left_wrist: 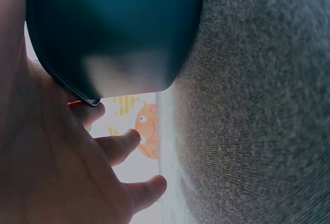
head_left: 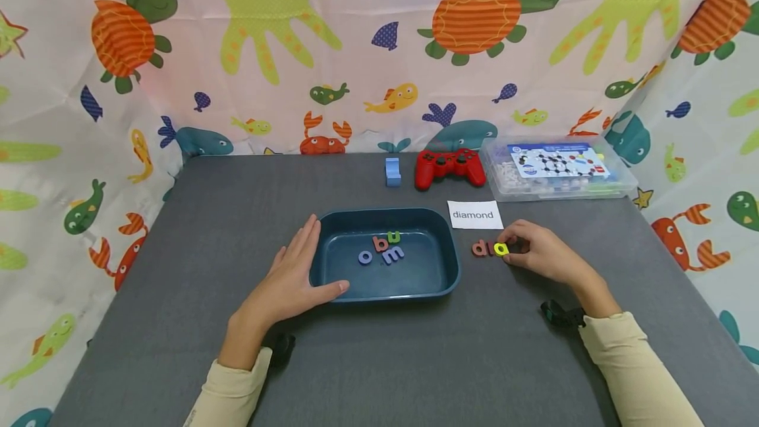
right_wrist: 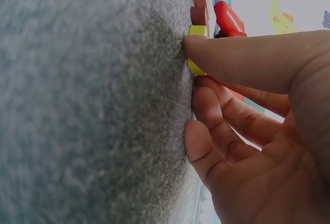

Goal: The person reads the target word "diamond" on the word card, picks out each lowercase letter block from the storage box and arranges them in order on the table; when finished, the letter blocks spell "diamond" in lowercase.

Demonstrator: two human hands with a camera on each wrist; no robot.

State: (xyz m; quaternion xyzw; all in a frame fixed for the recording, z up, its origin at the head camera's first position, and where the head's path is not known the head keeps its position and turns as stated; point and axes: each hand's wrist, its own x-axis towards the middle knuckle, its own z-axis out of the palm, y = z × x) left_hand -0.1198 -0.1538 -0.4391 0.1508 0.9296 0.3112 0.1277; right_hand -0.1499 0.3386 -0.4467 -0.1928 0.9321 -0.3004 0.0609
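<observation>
My right hand [head_left: 542, 252] pinches a yellow letter "a" [head_left: 501, 249] between thumb and fingers at the tabletop. Just left of it, a reddish letter "d" [head_left: 479, 248] and a darker narrow letter [head_left: 490, 248] lie in the same row. In the right wrist view, my thumb covers part of the yellow letter [right_wrist: 196, 67]. My left hand [head_left: 290, 275] rests at the left end of a dark blue tray [head_left: 415, 292], its fingers extended along the outside and its thumb over the front rim. Inside lie a red "b" [head_left: 380, 244], green "u" [head_left: 394, 237], purple "m" [head_left: 393, 255] and blue-purple "o" [head_left: 365, 257].
A white card [head_left: 475, 215] reading "diamond" lies behind the letter row. Farther back are a blue block [head_left: 393, 172], a red game controller [head_left: 449, 169] and a clear plastic case [head_left: 563, 188]. A patterned cloth [head_left: 379, 71] borders the grey table [head_left: 409, 361].
</observation>
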